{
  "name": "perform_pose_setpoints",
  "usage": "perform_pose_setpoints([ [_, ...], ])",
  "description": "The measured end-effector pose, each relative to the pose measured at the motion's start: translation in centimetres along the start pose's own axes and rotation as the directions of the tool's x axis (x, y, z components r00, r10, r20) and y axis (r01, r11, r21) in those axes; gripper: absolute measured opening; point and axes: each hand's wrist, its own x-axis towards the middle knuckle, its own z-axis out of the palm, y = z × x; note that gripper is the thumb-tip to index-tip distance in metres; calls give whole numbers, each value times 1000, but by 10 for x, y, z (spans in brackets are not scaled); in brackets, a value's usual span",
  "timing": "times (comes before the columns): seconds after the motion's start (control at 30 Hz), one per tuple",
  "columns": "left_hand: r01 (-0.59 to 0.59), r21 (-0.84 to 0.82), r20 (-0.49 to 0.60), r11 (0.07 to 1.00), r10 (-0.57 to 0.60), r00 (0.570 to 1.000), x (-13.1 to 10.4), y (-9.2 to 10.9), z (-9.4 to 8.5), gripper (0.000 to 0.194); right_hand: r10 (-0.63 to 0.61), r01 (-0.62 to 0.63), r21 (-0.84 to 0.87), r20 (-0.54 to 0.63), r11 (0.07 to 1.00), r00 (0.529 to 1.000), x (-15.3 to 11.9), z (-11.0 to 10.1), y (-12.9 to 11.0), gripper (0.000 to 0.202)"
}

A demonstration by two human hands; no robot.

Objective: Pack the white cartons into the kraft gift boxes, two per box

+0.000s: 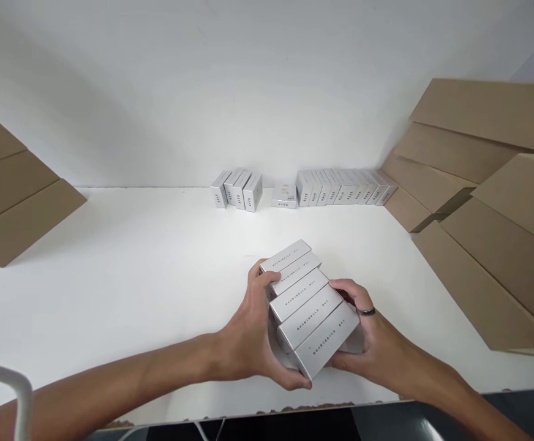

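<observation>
Several small silver-white boxes (304, 299) with dark print along their narrow sides are bunched together in a slanted stack between my two hands. My left hand (251, 331) grips the stack from the left, its fingers over the far end and its thumb at the near corner. On the other side my right hand (372, 340), with a dark ring on one finger, closes round the right ends of the boxes. Part of another box shows beneath the stack by my right palm. The stack is tilted above the white table near its front edge.
Against the back wall stand a long row of matching boxes (340, 187), one box lying flat (284, 195) and a smaller group (237, 188). Brown cardboard pieces (492, 214) fill the right side; more cardboard (14, 190) stands at left. A white curved tube (19, 386) is at lower left.
</observation>
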Motion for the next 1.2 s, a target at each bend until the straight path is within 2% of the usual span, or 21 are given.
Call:
perform_pose_setpoints([
  [0.17,-83,39,54,996,81,995,0,-6,-4,130,4,-2,-51,46,999,999,-11,-1,-4,83],
  [0.23,-135,36,83,990,132,988,1,-8,-6,130,23,-16,-100,67,995,998,-10,-6,-1,87],
  [0.37,-161,4,146,987,159,976,6,-12,-12,131,-41,46,-182,34,982,999,11,-24,8,136],
  [0.43,-147,-26,186,989,149,971,11,-15,-15,132,-91,111,-163,126,980,988,26,-30,9,154],
  [0.5,-146,-61,217,987,156,964,18,-19,-18,133,-125,156,-108,249,982,960,39,-32,7,160],
  [0.57,-151,-93,258,984,171,951,23,-24,-22,133,-176,202,-55,307,978,935,47,-30,5,161],
  [0.7,-183,-111,313,977,209,926,22,-32,-33,146,-265,287,-69,223,956,938,47,-22,10,152],
  [0.8,-105,-67,372,992,123,920,11,-31,-44,155,-289,304,-61,179,951,940,42,-14,19,148],
  [0.87,-33,-36,428,999,45,903,4,-27,-50,155,-299,307,-29,159,951,941,41,-9,24,152],
  [0.97,-10,-37,470,999,26,882,-3,-22,-54,153,-330,330,24,145,944,933,47,-3,25,165],
  [1.1,-65,-14,427,998,65,902,-3,-31,-50,159,-298,293,56,199,955,934,52,1,20,164],
  [1.2,-216,-16,349,976,208,914,4,-41,-44,166,-298,295,47,180,954,937,47,4,16,152],
])
